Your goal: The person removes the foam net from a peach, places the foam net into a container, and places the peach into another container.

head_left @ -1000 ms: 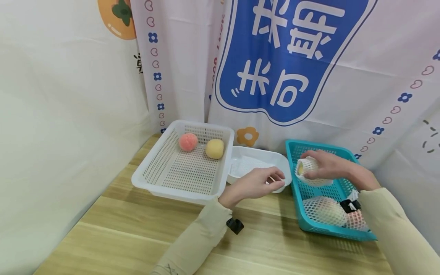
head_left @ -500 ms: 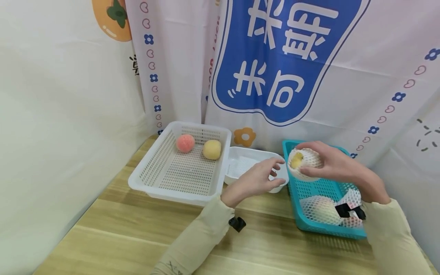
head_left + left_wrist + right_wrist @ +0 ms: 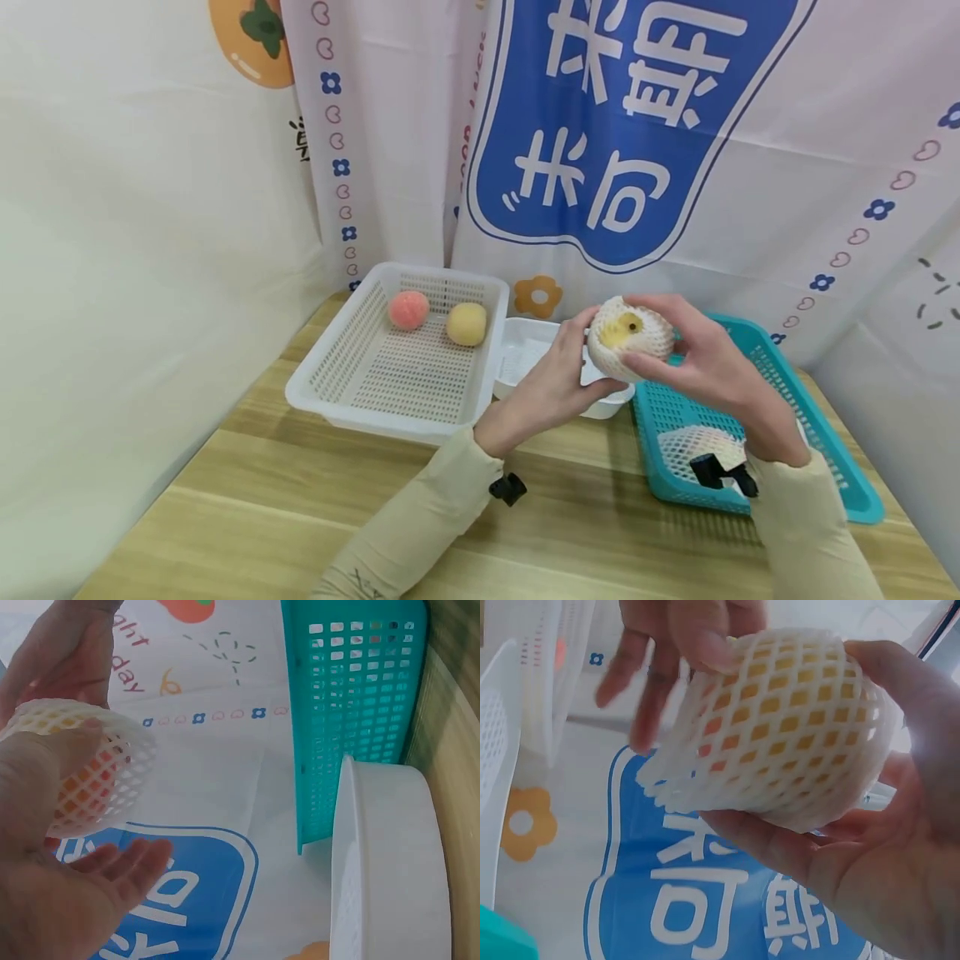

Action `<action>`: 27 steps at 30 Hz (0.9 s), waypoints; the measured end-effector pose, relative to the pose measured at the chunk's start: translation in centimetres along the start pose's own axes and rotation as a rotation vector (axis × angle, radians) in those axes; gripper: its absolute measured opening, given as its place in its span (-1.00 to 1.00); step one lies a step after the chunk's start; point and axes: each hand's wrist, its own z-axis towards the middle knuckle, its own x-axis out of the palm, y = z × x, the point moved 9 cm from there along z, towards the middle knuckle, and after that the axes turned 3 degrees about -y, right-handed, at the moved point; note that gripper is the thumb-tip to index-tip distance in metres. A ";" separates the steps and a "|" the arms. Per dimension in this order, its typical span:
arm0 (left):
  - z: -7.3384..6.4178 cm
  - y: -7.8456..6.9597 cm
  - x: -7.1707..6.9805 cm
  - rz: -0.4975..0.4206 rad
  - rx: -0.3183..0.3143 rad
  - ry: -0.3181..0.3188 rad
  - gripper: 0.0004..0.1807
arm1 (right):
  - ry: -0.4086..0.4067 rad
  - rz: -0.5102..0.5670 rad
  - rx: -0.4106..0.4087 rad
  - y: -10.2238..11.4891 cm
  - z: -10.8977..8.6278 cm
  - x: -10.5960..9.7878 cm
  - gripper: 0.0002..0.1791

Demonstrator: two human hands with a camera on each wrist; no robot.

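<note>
Nearest you are your beige sleeves (image 3: 416, 525), stretched over the wood-grain bench (image 3: 300, 508), each with a black fitting (image 3: 507, 489) at the wrist. Your right hand (image 3: 701, 358) grips a yellow fruit (image 3: 617, 332) in a white foam net (image 3: 654, 340), raised between both hands. Its dark-spotted end shows through the net's mouth; the wrist views show red patches too. Your left hand (image 3: 551, 371) has its thumb touching the net, its other fingers mostly stretched out and spread. Below your right forearm, the teal basket (image 3: 690, 493) holds another netted fruit (image 3: 690, 446), partly hidden. Behind your left hand sits a small white tray (image 3: 525, 342). Just beside it, the white basket (image 3: 375, 422) holds a pink peach (image 3: 408, 310) and a bare yellow fruit (image 3: 467, 323). Farthest hangs a printed white cloth (image 3: 405, 167).
</note>
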 end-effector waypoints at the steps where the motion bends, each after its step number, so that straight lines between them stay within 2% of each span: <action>1: 0.0 0.0 -0.3 -0.018 -0.001 -0.006 -0.01 | -0.014 -0.004 -0.005 0.2 0.1 0.1 -0.24; 7: -0.3 0.4 -1.8 -0.115 -0.025 -0.028 -0.01 | -0.047 0.011 0.009 0.6 0.3 0.9 -0.30; 12: -0.6 0.3 -2.9 -0.137 0.044 -0.082 -0.01 | -0.058 0.055 0.001 1.2 0.4 1.5 -0.34; 15: -0.7 -0.2 -3.6 -0.155 0.102 -0.118 -0.01 | -0.082 0.051 0.029 1.4 0.4 1.5 -0.36; 18: -0.9 -0.5 -4.0 -0.216 0.143 -0.137 -0.03 | -0.091 0.039 0.059 1.5 0.3 1.4 -0.38; 23: -1.0 -0.8 -4.3 -0.327 0.171 -0.129 -0.06 | -0.094 0.052 0.046 2.2 0.4 0.9 -0.41; 27: -1.0 -0.9 -4.9 -0.369 0.183 -0.157 -0.09 | -0.112 0.065 0.062 2.5 0.8 0.5 -0.49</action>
